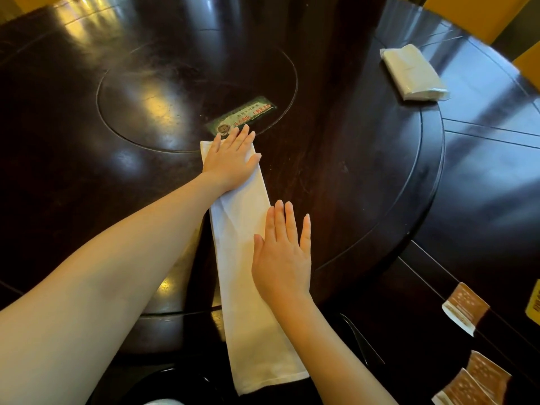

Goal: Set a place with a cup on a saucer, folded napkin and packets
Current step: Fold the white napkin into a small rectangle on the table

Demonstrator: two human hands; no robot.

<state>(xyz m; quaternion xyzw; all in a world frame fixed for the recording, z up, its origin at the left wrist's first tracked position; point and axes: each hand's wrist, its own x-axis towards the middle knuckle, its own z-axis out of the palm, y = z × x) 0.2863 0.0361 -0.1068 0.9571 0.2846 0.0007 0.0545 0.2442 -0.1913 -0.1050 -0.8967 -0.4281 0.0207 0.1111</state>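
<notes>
A white cloth napkin (242, 238), folded into a long narrow strip, lies on the dark round table (365, 176) and runs from the middle toward me. My left hand (230, 159) lies flat, fingers spread, on its far end. Flat as well, my right hand (282, 252) rests on the strip's right edge near the middle. Brown and white packets (464, 308) (473, 381) lie at the lower right. No cup or saucer is clearly visible; a white rim shows at the bottom edge, too cut off to identify.
A dark turntable disc (380, 118) covers the table's centre, with an inset ring and a green card (242, 118) just beyond my left hand. A white tissue pack (412, 73) lies at the far right. Yellow chair backs stand beyond the table.
</notes>
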